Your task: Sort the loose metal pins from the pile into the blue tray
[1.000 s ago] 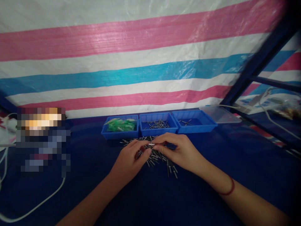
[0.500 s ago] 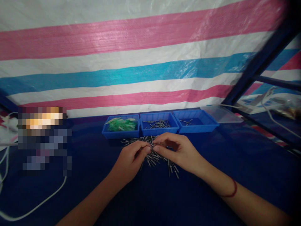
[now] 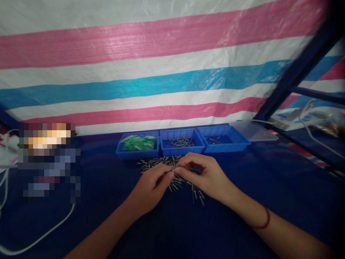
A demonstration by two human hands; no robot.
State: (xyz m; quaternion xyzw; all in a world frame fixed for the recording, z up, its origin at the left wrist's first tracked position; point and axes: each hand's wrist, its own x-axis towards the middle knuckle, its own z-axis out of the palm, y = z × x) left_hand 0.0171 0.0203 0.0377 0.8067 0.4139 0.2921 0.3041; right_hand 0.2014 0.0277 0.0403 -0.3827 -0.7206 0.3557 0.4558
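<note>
My left hand (image 3: 154, 185) and my right hand (image 3: 206, 176) meet at the fingertips over a loose pile of thin metal pins (image 3: 175, 185). The pins have dark shafts and silver sleeves, like blind rivets. Both hands are closed in a pinch, thumb against forefinger. A tiny pale bit shows between the fingertips, too small to name. Part of the pile is hidden under the hands. Behind it stand three blue bins: the left bin (image 3: 137, 154) holds green and clear plastic pieces, the middle bin (image 3: 183, 150) several metal pins, and the right bin (image 3: 229, 146) a few pins.
A clear plastic lid (image 3: 253, 131) lies beyond the right bin on the dark blue table (image 3: 172, 230). A white cable (image 3: 48, 233) loops along the left, below a blurred-out area. Striped sheeting (image 3: 134, 90) hangs behind, with a dark metal frame (image 3: 291, 68) at right.
My fingertips have drawn closer together, and my left hand has shifted slightly right. The bins and the pile look unchanged apart from a slight shift of the view.
</note>
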